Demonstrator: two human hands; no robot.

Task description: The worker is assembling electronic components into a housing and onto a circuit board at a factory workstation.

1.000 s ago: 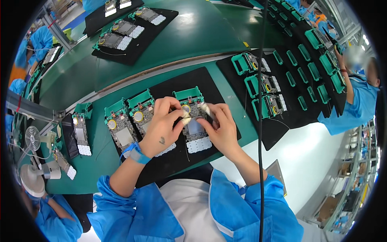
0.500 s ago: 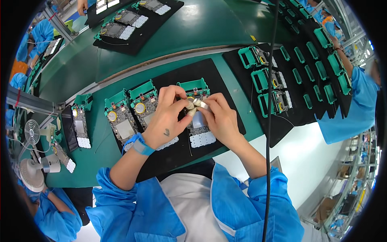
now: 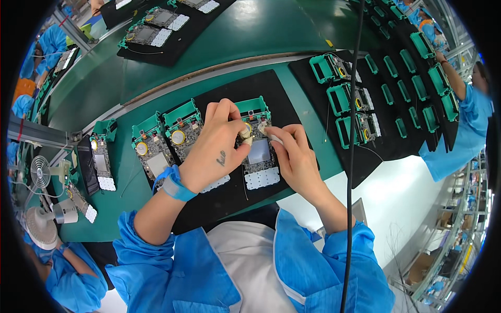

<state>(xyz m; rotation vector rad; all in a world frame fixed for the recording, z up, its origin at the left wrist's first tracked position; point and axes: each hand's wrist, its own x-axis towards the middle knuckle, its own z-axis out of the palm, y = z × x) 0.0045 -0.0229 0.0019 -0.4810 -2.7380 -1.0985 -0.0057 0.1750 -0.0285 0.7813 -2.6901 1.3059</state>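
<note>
A circuit board (image 3: 259, 151) lies on the black mat in front of me, with a silver rectangle in its middle, a white pad section at its near end and a green plastic frame (image 3: 252, 108) at its far end. My left hand (image 3: 216, 148) is over the board's left side, pale finger cots on its pinched fingertips beside a round yellow part. What they pinch, if anything, is hidden. From the right, my right hand (image 3: 296, 159) reaches the board's upper right edge, fingers closed around something small and pale that I cannot make out.
Two similar boards (image 3: 156, 163) with green frames lie to the left, another (image 3: 102, 161) beyond them. A second black mat at right holds boards and several green frames (image 3: 388, 95). A black cable (image 3: 351, 156) hangs before my right arm. Small fans (image 3: 42, 227) stand at left; co-workers sit nearby.
My hands were together above the board with something shiny between the fingertips. They have since parted, the right one moving right and down to the board's edge. The view has shifted slightly.
</note>
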